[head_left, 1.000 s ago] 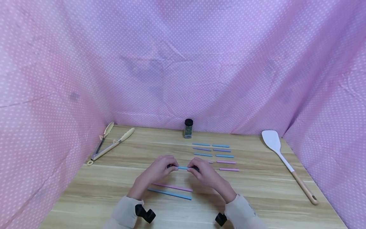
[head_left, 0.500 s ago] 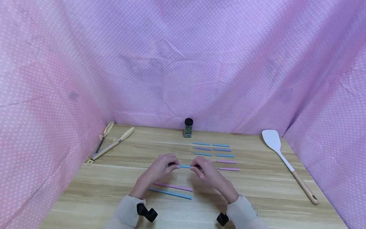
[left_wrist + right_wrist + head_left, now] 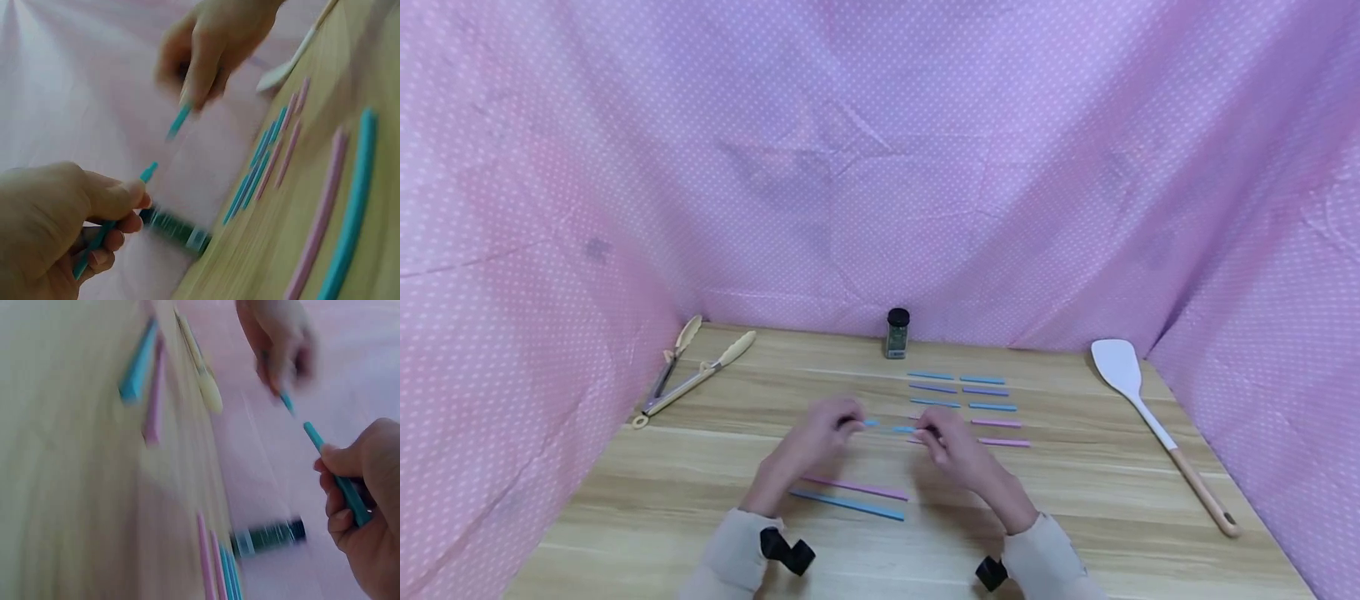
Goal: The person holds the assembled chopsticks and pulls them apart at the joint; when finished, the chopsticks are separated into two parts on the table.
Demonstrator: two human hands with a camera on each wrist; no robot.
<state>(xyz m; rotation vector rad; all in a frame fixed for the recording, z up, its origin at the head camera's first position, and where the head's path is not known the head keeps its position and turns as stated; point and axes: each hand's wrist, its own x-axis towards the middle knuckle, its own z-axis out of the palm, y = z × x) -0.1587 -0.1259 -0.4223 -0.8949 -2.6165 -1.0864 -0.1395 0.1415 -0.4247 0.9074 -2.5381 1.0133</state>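
"While the left hand [image 3: 820,433] pinches the left blue piece [image 3: 149,173] between thumb and curled fingers, the right hand [image 3: 957,442] pinches the right blue piece [image 3: 353,501] the same way. Pieces above the table [image 3: 662,517], tips facing, gap between."

"Secure holds?"

"Pressure: cannot tell. Likeliest failure: a thumb slackens and a short, slim piece slips and drops."

"Landing where?"

"From the left hand, perhaps onto bare wood, or bouncing towards the long pink stick [image 3: 856,488] and long blue stick [image 3: 847,505] on the near side. From the right, probably among the left column of short pieces [image 3: 935,403], just beside; 1 or 2 could be knocked askew."

"Other trouble?"

"Right hand partly hides 2 pink pieces of that column in the head view. Lowering blind could nudge them, or the right column [image 3: 995,407] beyond. Left wrist crosses near the long sticks' left ends; a dragging left sleeve [image 3: 733,542] could shift both."

"And the bottle [image 3: 897,335]?"

"Upright at the back, well apart from both hands. Low risk. Blur hides whether the facing tips are ragged; if so, crumbs could fall."
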